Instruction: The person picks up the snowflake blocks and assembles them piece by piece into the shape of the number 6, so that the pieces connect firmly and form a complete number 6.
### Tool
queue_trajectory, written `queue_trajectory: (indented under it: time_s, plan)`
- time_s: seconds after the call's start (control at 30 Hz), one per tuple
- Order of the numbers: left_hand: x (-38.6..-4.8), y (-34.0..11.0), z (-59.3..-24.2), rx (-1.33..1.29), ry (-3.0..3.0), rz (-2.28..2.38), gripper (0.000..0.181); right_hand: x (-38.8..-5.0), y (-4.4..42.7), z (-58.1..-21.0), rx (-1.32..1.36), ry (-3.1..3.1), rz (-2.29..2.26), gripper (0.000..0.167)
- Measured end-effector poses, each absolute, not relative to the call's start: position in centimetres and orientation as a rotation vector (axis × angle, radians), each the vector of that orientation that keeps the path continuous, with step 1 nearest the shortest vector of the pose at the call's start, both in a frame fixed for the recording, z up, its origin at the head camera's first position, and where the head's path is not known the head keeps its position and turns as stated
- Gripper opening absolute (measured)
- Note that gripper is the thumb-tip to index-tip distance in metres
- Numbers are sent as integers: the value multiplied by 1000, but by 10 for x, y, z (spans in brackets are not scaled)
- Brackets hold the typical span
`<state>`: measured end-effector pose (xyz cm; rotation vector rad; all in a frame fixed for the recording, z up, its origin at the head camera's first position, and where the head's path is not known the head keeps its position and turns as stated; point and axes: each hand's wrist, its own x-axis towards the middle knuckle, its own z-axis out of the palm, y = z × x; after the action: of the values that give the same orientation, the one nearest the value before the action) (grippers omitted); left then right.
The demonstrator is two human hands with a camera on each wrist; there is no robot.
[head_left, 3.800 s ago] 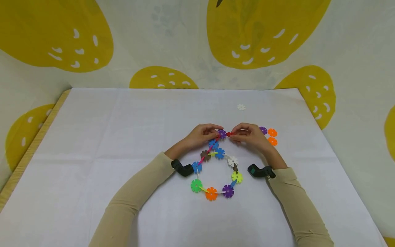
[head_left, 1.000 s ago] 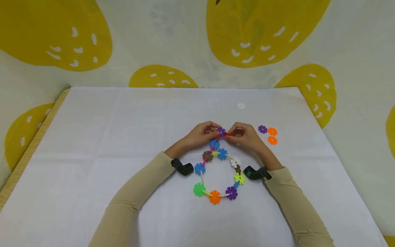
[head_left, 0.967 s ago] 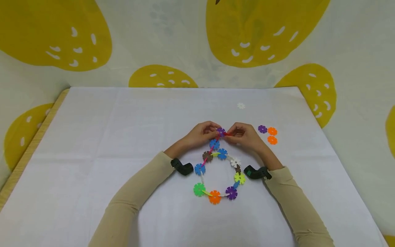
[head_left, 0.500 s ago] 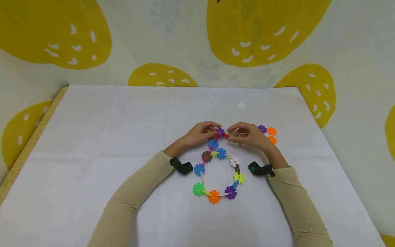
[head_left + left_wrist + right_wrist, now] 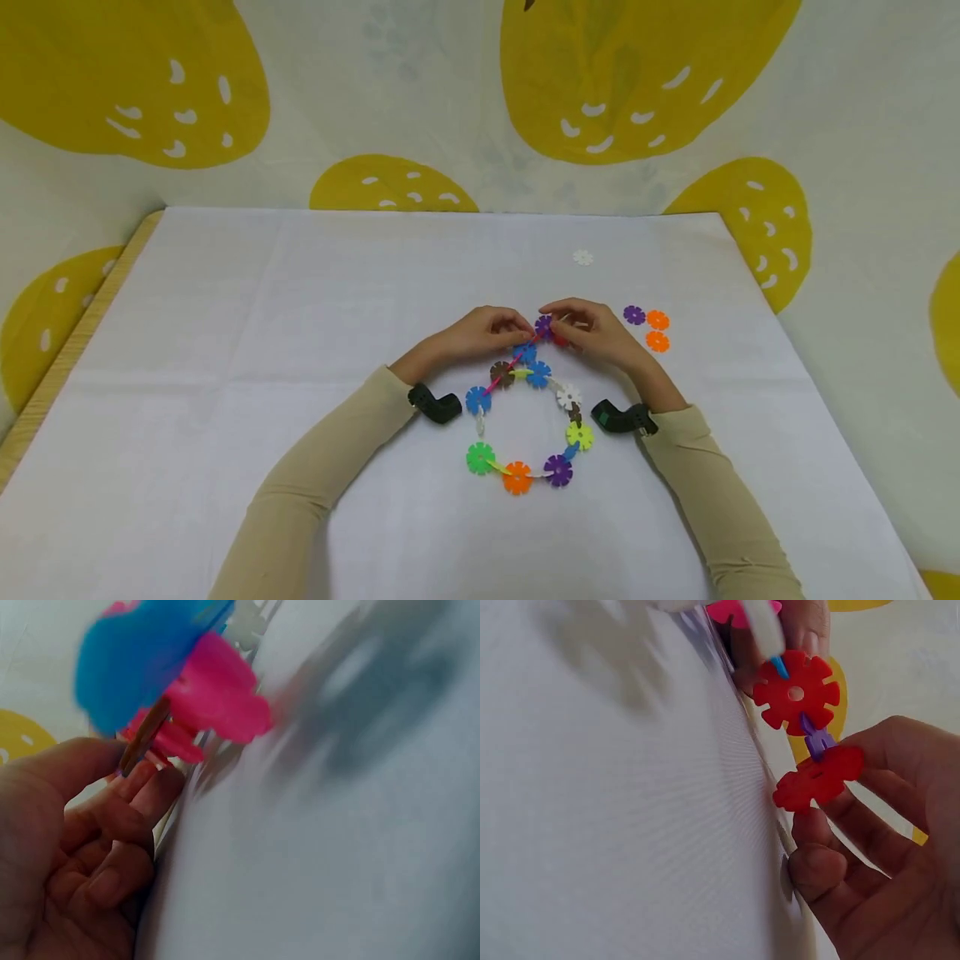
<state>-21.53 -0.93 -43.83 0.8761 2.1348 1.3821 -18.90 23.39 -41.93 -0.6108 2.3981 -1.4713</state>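
Slotted plastic snowflake discs are linked into a ring, with a short tail slanting up from its top left. My left hand [image 5: 480, 332] pinches the tail near a blue disc [image 5: 525, 353]; in the left wrist view its thumb meets a brownish disc [image 5: 146, 736] seen edge-on. My right hand [image 5: 592, 329] holds the tail's end, at a purple disc [image 5: 543, 326] and a red disc [image 5: 561, 340]. In the right wrist view, its finger and thumb are at the end red disc [image 5: 821, 780], which joins a purple piece, then another red disc [image 5: 796, 693].
To the right of my right hand lie a loose purple disc [image 5: 633, 315] and two orange discs [image 5: 657, 331]. A white disc [image 5: 582, 257] lies farther back. The ring's lower side, with an orange disc [image 5: 517, 478], rests on the white-covered table [image 5: 337, 292].
My left fingers have left the purple disc and shifted slightly down the tail. My right hand, apart from the red disc half a second ago, has come left onto the tail's end.
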Motion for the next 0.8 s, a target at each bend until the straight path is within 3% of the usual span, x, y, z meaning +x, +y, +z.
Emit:
queue_trajectory:
  time_s: [0.33, 0.8]
  plan:
    - [-217, -13, -439, 951, 2057, 1371, 18, -189, 226, -429, -1038, 2508, -1376, 17]
    - [-219, -13, -435, 1077, 2073, 1277, 14, -191, 225, -434, -1135, 2468, -1346, 13]
